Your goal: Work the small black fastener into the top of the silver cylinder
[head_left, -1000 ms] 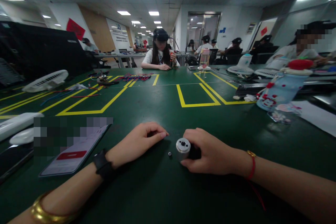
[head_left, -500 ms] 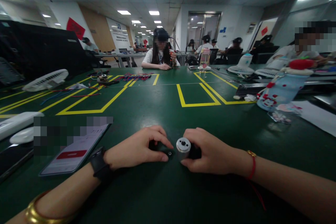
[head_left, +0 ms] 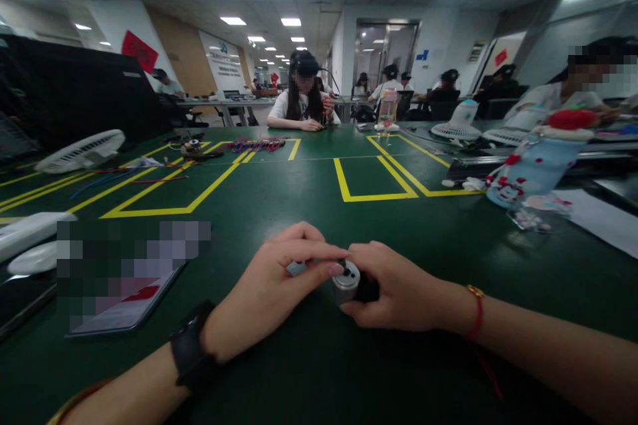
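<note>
A silver cylindrical motor (head_left: 345, 287) stands roughly upright on the green table (head_left: 279, 372), its round end face with dark holes turned up. My right hand (head_left: 393, 289) is wrapped round its side, thumb in front and fingers behind. Over the top of the motor, my left hand (head_left: 284, 272) pinches with thumb and index finger at the centre of the end face. Something small and dark shows at those fingertips; its kind is too small to tell.
A phone (head_left: 149, 295) lies to the left, beside white devices (head_left: 37, 257). A light-blue bottle (head_left: 535, 169) stands at right near white paper (head_left: 605, 222). Wires (head_left: 259, 145) and a white fan (head_left: 82, 149) lie farther back. Across the table sits a person (head_left: 302, 103).
My left hand has moved right and up from the table onto the motor's top, its fingers closing to a pinch. The small ring by its fingertips no longer shows on the table.
</note>
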`<state>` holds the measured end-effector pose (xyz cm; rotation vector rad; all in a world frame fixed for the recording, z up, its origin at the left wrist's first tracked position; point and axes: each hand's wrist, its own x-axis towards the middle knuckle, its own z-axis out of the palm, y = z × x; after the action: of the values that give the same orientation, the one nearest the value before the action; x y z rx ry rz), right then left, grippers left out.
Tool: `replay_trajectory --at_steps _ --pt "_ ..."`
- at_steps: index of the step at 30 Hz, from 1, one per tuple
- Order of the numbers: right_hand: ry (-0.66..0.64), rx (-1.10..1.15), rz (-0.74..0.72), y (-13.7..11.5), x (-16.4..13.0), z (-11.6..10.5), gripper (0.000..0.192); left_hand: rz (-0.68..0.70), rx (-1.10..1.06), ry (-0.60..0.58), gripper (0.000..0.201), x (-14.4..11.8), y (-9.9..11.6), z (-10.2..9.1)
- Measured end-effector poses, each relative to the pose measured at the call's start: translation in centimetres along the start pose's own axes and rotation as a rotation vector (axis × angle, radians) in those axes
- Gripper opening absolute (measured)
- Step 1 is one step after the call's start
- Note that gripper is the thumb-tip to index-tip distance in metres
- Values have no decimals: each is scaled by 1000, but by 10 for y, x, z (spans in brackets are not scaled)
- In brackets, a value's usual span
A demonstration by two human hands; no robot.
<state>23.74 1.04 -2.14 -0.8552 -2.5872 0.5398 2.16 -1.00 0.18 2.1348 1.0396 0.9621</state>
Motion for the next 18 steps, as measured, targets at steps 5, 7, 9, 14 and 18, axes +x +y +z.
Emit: replay_trajectory --at_steps 5,7,9,14,18 --pt "6 -7 7 1 0 2 23 6 2 -11 21 2 3 5" --pt "8 -10 6 2 -1 2 23 5 4 -24 21 3 3 4" --pt "9 -8 -2 2 0 2 22 -4 10 -37 20 3 3 4" --pt "24 8 -39 0 0 -1 22 -62 3 -43 19 2 5 0" --pt "43 -5 -13 -3 -1 -2 23 -168 -3 21 23 4 0 -6"
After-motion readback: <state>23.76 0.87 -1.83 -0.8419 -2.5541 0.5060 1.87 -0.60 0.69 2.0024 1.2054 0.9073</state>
